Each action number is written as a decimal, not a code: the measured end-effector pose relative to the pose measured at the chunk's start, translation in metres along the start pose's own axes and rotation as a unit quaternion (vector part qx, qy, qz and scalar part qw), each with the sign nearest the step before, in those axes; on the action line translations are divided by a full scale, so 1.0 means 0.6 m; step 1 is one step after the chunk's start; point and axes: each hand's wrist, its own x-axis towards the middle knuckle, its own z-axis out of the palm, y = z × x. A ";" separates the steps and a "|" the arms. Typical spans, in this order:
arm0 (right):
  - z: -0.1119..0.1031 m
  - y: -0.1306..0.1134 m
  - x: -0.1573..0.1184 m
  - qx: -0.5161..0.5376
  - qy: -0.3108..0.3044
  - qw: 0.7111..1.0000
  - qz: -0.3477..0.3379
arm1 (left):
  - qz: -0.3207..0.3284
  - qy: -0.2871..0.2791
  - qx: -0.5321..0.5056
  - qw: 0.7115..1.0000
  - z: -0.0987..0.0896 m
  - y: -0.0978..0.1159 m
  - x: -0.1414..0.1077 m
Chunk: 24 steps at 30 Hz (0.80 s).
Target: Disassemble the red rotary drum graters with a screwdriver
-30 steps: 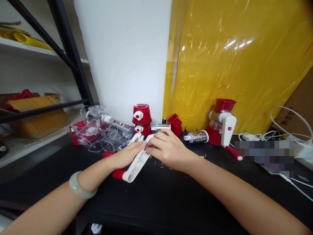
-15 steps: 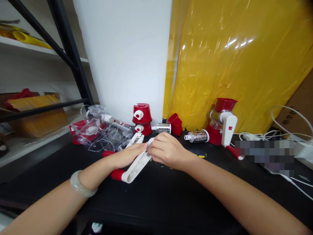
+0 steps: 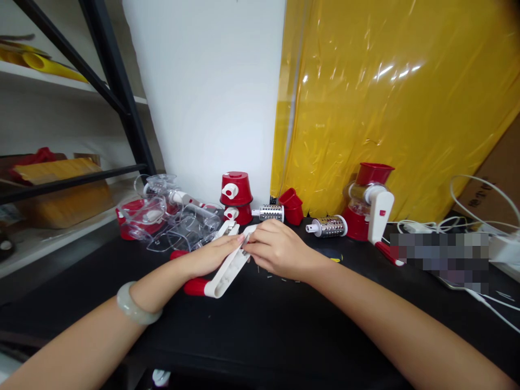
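Note:
My left hand point(image 3: 215, 253) grips a white crank handle point(image 3: 228, 276) with a red grip point(image 3: 195, 287), its hollow side turned toward me. On the crank's far end the fingers of my right hand point(image 3: 276, 249) are pressed together; what they pinch inside it is hidden. A second white crank point(image 3: 228, 229) lies just behind my left hand. Several small screws point(image 3: 283, 279) are scattered on the black table point(image 3: 260, 336) near my right hand.
Red grater bases point(image 3: 236, 189) stand stacked behind, beside grater drums point(image 3: 330, 226) and a red hopper point(image 3: 291, 206). Clear plastic parts point(image 3: 182, 222) pile at left. An assembled rotary grater point(image 3: 376, 200) and white cables point(image 3: 439, 225) are at right. A yellow-black tool lies behind my right wrist.
The near end of the crank has risen slightly and shifted a little right. Both hands keep their hold with only small movement.

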 end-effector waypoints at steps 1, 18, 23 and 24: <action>0.000 -0.001 0.000 0.005 0.003 1.000 0.009 | 0.005 0.005 0.001 1.000 0.000 0.000 0.001; 0.028 -0.009 -0.012 -0.007 0.027 0.997 0.065 | 0.026 0.017 0.017 0.999 0.007 -0.003 0.006; 0.029 -0.009 -0.013 -0.071 0.037 0.997 0.012 | -0.039 0.024 -0.043 0.998 0.007 -0.014 0.008; 0.029 -0.010 -0.013 -0.083 0.041 0.996 0.001 | -0.053 0.026 -0.063 0.996 0.008 -0.017 0.008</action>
